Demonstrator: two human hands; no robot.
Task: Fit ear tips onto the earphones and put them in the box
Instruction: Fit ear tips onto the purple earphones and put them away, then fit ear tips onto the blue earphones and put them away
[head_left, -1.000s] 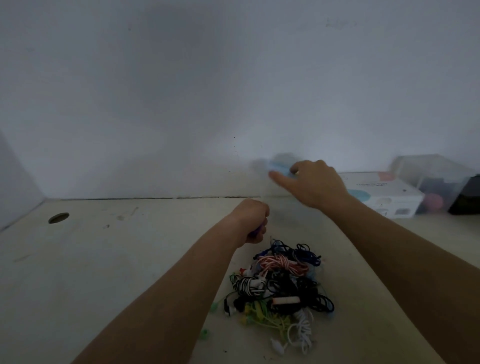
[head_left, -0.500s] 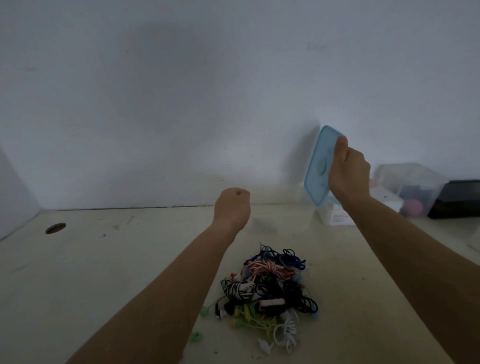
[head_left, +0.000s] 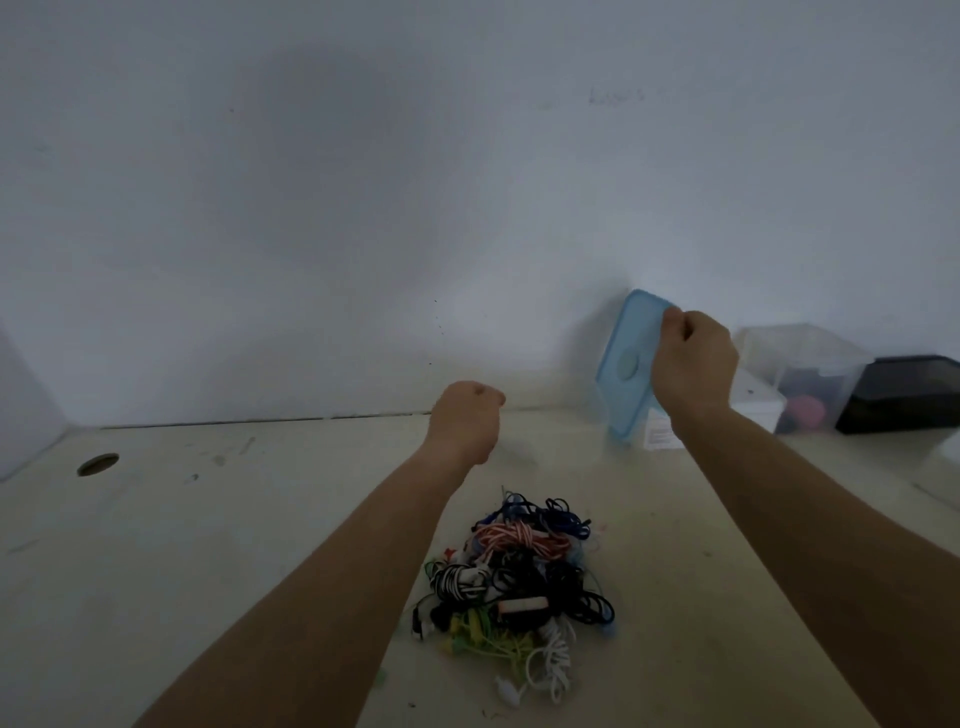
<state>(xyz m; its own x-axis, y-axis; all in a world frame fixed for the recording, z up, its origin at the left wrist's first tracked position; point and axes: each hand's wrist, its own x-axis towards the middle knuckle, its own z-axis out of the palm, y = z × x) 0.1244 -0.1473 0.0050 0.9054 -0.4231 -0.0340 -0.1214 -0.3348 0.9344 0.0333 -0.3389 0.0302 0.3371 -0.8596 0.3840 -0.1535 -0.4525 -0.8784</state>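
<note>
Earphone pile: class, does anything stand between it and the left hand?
Nothing visible does. The left hand hangs beyond the earphone pile, only bare table between; the right hand holds a blue lid aside.

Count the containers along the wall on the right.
3: a white box behind the right hand, a clear bin right of it, and a black box furthest right. The lid that the hand holds may hide more.

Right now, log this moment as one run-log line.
right hand: grips blue lid, near upright | left hand: fisted above table, contents hidden | earphones: tangled pile on table, untouched
</note>
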